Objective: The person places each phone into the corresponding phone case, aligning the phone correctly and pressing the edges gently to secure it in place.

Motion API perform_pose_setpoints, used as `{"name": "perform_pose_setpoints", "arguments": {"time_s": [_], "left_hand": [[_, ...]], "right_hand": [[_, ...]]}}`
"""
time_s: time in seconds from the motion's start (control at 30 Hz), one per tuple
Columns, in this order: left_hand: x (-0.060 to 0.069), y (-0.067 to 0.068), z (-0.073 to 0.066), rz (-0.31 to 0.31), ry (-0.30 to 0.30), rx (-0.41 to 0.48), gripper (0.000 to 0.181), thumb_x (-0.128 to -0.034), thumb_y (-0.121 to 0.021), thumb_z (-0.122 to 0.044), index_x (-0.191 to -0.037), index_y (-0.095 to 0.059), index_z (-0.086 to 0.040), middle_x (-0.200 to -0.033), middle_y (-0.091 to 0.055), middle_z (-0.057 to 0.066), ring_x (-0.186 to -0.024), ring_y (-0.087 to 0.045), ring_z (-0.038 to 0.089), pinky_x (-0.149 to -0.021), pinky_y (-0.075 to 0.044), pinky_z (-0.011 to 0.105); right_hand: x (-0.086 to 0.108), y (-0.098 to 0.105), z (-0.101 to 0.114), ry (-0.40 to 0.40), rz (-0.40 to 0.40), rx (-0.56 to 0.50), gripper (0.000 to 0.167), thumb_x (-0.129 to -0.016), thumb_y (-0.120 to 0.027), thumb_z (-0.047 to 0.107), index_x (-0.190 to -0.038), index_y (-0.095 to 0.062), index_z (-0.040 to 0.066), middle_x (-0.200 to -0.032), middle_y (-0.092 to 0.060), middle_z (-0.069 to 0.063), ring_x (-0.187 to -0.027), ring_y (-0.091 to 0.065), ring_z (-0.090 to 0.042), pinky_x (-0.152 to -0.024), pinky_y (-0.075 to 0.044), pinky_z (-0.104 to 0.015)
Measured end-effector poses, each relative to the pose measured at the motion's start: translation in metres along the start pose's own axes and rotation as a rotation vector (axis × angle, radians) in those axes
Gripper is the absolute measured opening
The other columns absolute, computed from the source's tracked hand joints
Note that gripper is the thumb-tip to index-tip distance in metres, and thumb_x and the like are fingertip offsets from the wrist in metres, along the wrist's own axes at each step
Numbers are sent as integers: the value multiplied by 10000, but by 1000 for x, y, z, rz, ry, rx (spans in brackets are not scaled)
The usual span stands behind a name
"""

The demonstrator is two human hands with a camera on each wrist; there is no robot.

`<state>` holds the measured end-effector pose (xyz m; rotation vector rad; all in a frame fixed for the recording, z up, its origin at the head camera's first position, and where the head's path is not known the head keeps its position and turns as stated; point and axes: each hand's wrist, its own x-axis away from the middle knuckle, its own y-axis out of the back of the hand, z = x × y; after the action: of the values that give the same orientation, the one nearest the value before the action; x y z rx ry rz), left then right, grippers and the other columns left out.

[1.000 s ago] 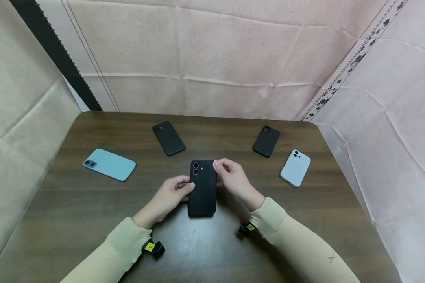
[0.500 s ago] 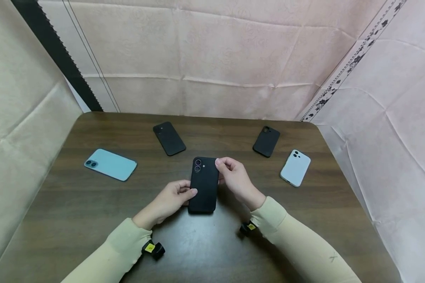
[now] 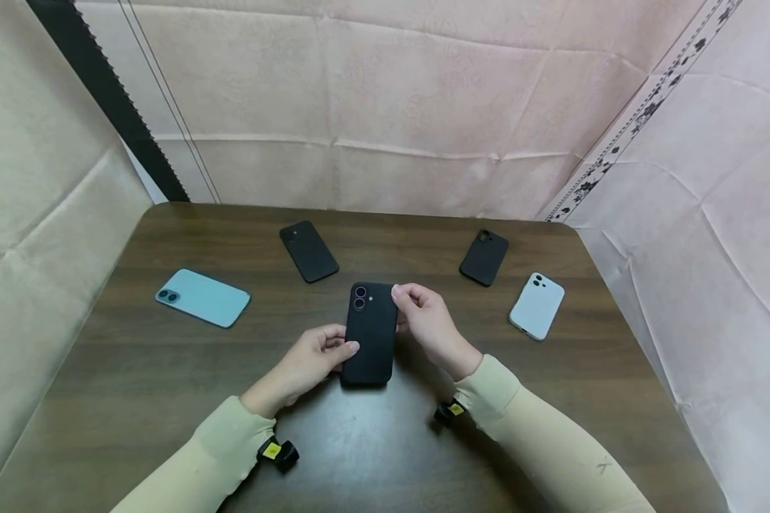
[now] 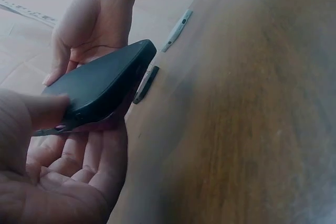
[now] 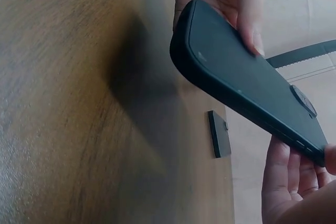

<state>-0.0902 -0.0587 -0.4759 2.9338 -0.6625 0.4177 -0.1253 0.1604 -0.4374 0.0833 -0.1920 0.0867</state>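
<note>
**Two-handed hold on a matte black, round-cornered phone (image 3: 368,342), mid-counter**

So the phone is up off the brown wood-grain counter (image 3: 353,463), around its middle, lens end facing the far side. The left hand (image 3: 309,358) grips the left long edge, thumb on the back, fingers underneath. The right hand (image 3: 430,325) pinches the far right corner, thumb on top too.

Doing this well, imo: one long edge plus the opposite far corner looks like a steady split. I'd press with the thumbs near the rim only and stay clear of the two round, ringed camera lenses (image 3: 359,298) at the far left corner. That smooth back might slip, so a light, even squeeze low over the counter seems safest. There's elbow room: the light blue flat phone (image 3: 203,298) at left and the pale blue-white flat phone (image 3: 537,306) at right are well apart from it.

Hard to make out: the underside. The left wrist view shows a purplish tinge down there, could be screen or reflection, can't tell. The right fingers mostly hide behind the phone from the head view, and the right wrist view crops that hand. Also no idea if the far left black slab (image 3: 309,251) and far right black slab (image 3: 484,258) are phones or just cases.
</note>
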Motion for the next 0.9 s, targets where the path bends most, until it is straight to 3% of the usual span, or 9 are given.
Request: {"name": "perform_pose_setpoints", "arguments": {"time_s": [0.27,0.43,0.9], "left_hand": [[2,0,3,98,37,15,442,-925,-677,-270,-1282,-551,-41,-1105,-660,96,-953,-677,250,-815,-548,375],[2,-2,2,102,8,39,404,-936,-664,-195,-1275,-552,-6,-1091,-657,114,-956,-675,250,-825,-547,368],[6,-2,2,86,-48,-16,253,-952,-633,-137,-1177,-606,-24,-1023,-686,91,-916,-682,234,-811,-551,369]], "right_hand": [[-2,4,2,16,-33,-52,273,-994,-555,282,-1011,-633,22,-892,-674,-130,-778,-630,-281,-762,-536,-480],[-3,5,2,-3,-29,-48,296,-991,-554,295,-1029,-627,10,-906,-677,-124,-793,-633,-276,-770,-541,-455],[-1,2,2,11,-13,-65,282,-997,-551,291,-1018,-617,18,-900,-676,-118,-752,-644,-236,-744,-542,-451]]}}
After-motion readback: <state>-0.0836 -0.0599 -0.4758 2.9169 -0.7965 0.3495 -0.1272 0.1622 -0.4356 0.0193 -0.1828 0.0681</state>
